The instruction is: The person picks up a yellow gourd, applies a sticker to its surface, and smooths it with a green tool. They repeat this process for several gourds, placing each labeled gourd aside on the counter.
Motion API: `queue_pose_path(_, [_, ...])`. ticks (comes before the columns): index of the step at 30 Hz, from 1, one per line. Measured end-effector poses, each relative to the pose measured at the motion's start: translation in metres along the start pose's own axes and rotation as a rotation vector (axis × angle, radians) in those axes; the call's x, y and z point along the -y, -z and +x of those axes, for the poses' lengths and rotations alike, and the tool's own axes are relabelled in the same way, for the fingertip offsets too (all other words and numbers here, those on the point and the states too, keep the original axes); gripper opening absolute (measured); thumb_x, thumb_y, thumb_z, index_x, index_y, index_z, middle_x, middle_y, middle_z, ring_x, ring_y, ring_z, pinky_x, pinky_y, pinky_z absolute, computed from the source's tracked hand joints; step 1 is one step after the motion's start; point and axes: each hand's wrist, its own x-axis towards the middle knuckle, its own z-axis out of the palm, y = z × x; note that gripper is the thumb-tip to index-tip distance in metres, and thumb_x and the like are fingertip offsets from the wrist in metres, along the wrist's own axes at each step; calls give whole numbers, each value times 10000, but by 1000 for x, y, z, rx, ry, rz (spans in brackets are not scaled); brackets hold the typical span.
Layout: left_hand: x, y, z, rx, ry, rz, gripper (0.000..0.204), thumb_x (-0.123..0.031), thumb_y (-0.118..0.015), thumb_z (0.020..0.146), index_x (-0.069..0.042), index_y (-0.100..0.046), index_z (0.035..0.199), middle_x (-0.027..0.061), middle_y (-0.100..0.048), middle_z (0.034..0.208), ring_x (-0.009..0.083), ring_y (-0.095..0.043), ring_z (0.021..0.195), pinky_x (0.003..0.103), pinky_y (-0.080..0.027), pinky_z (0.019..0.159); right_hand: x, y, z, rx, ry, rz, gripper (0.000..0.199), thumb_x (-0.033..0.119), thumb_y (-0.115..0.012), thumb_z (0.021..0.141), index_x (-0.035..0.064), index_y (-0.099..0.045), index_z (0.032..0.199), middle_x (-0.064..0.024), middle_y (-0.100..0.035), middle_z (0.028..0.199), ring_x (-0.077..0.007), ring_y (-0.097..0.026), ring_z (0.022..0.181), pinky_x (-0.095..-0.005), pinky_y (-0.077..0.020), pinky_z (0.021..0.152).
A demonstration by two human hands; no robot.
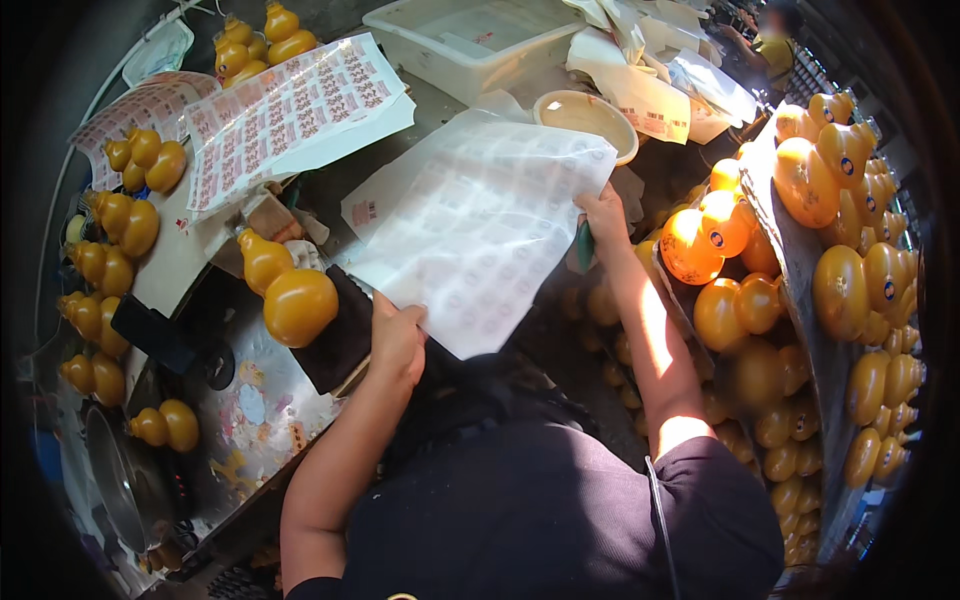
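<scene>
A large, whitish translucent sheet (pixel 480 230) with rows of faint round marks is stretched between my two hands. My left hand (pixel 398 340) pinches its near left corner. At its far right edge, my right hand (pixel 605 218) grips it, with a small dark green thing (pixel 584 245) showing beneath the fingers; I cannot make out what that is. Left of my left hand, a glossy yellow-brown bottle gourd (pixel 300 305) lies on a dark pad (pixel 340 350). No mark shows on its visible side.
Printed sheets (pixel 290 115) lie at the back left, near several gourds (pixel 125 225). A clear plastic bin (pixel 470 50) and a round bowl (pixel 590 120) stand at the back. Many gourds, some with dark stickers, are piled at right (pixel 840 280). A phone-like black object (pixel 152 333) is at left.
</scene>
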Motion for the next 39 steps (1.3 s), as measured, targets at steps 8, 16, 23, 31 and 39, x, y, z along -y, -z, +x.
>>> queue_pose_path(8, [-24, -2, 27, -64, -249, 119, 719, 133, -396, 765, -23, -232, 1447, 137, -454, 1387, 267, -484, 1250, 373, -388, 1042, 24, -33, -5, -3, 51, 61, 323, 49, -537, 871, 9, -576, 1189, -55, -652, 1029, -131, -606, 856, -282, -475, 744])
queue_pose_path(16, [-12, 16, 10, -64, 59, -323, 689, -14, -426, 908, -21, -86, 1507, 153, -342, 1467, 300, -394, 1328, 467, -322, 1103, 46, -37, -57, 130, 253, -1097, 338, 326, -727, 813, 26, -577, 777, -132, -620, 751, -206, -617, 700, -354, -487, 648])
queue_pose_path(23, [-1, 10, -4, 132, 10, -297, 605, -58, -407, 956, -36, -159, 1507, 80, -235, 1553, 233, -337, 1369, 427, -306, 1118, 51, -108, -110, 827, 387, -644, 393, 252, -838, 698, 22, -564, 859, -26, -581, 782, -81, -513, 615, -264, -433, 549])
queue_pose_path(31, [6, 0, -8, 98, 17, -272, 653, -53, -488, 948, -61, -160, 1512, 64, -275, 1533, 206, -381, 1340, 400, -348, 1073, 44, -120, -99, 857, -285, -401, 151, 135, -659, 858, -10, -673, 896, -36, -660, 778, -79, -575, 716, -249, -456, 641])
queue_pose_path(39, [23, 0, -3, 109, -57, -217, 761, 48, -553, 879, -76, -152, 1514, 75, -346, 1460, 195, -444, 1272, 334, -419, 1007, 47, -123, -101, 880, -378, -415, 156, 120, -610, 885, -10, -690, 919, -22, -662, 793, -70, -552, 696, -213, -419, 630])
